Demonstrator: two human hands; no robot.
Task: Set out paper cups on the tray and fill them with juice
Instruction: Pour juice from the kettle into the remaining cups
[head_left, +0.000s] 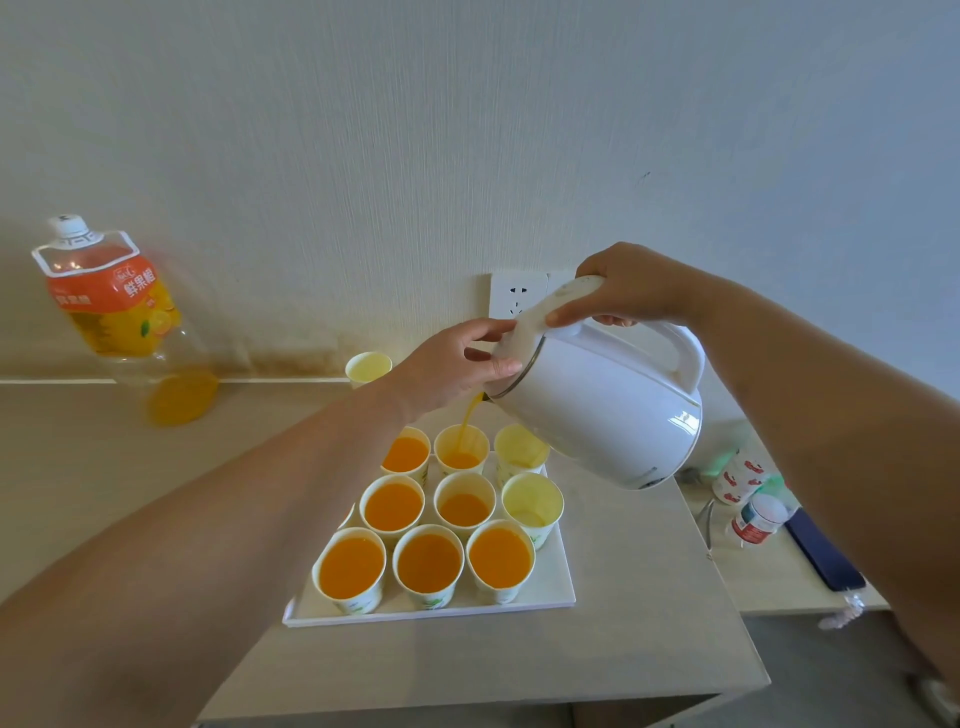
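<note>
A white kettle is tilted over the white tray. My right hand grips its handle from above, thumb on the lid. My left hand holds the lid's rim near the spout. A stream of orange juice falls into the back middle paper cup. Several cups in three rows stand on the tray. The front row and most others hold juice. The two right cups in the back rows look nearly empty.
A big juice bottle with a little juice left stands on the counter at left. One spare cup sits by the wall. A wall socket is behind the kettle. Small jars and a dark phone lie on the right.
</note>
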